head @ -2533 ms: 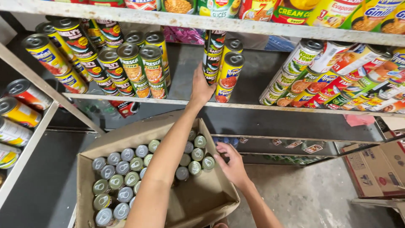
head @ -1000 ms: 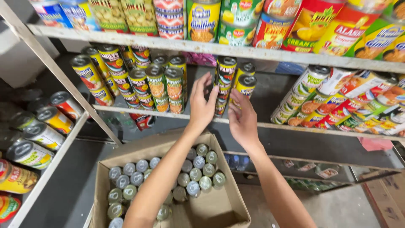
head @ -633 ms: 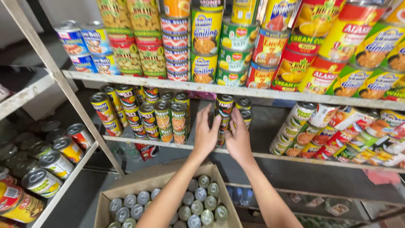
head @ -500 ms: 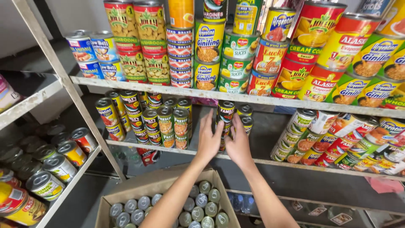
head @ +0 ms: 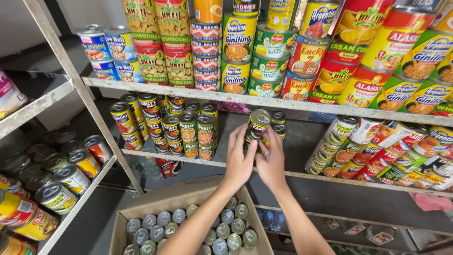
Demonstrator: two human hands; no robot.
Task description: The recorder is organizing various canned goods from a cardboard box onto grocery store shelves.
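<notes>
Both my hands reach to a small stack of tall yellow-labelled cans point(head: 258, 123) on the middle shelf point(head: 302, 175). My left hand point(head: 239, 158) wraps the left side of the stack, fingers on the cans. My right hand point(head: 272, 160) presses the right side of the same stack. The top can leans a little to the left. Below my arms stands an open cardboard box point(head: 141, 208) with several silver-topped cans point(head: 226, 230) in it.
More cans stand in rows left of the stack point(head: 181, 130) and lie tilted at the right point(head: 377, 151). The upper shelf point(head: 264, 100) carries stacked cans. A slanted metal post point(head: 80, 89) and a side rack of lying cans point(head: 52, 179) are at the left.
My right hand rose from the box to join the left at the can stack. The view tilted upward, revealing the upper shelf. Both hands now close around the stack.
</notes>
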